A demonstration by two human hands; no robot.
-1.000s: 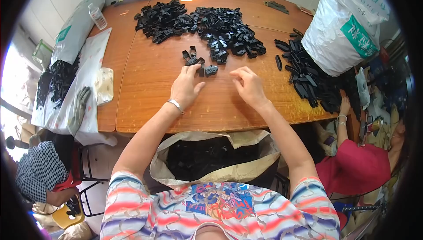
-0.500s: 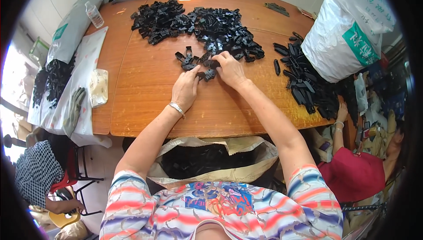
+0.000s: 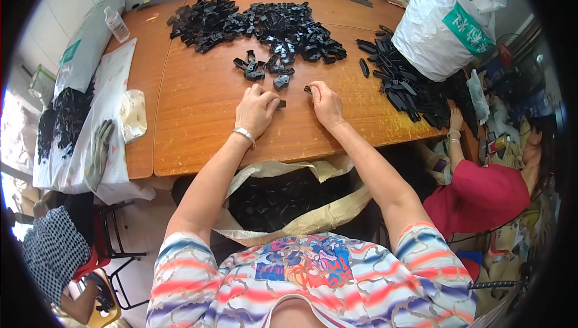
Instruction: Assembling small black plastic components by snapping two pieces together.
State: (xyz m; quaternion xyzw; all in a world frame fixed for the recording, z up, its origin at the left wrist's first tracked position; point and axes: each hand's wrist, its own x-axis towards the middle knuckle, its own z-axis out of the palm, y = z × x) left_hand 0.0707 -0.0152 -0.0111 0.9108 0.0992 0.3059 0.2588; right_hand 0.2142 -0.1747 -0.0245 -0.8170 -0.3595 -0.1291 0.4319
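Head view shows your left hand [image 3: 257, 110] pinching a small black part [image 3: 282, 103] on the tabletop [image 3: 198, 123], your right hand [image 3: 326, 104] nipping another [image 3: 308, 89]. Loose fingertip grips could flick either into the nearby pile [image 3: 265, 69].

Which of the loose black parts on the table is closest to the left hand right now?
The small black piece at the left hand fingertips, lying alone on bare wood. The small cluster lies farther up the table, toward the big pile.

Both hands have drawn back from the small cluster of black plastic clips [image 3: 265, 69]; the left hand [image 3: 256, 111] and right hand [image 3: 326, 104] each now pinch one clip.
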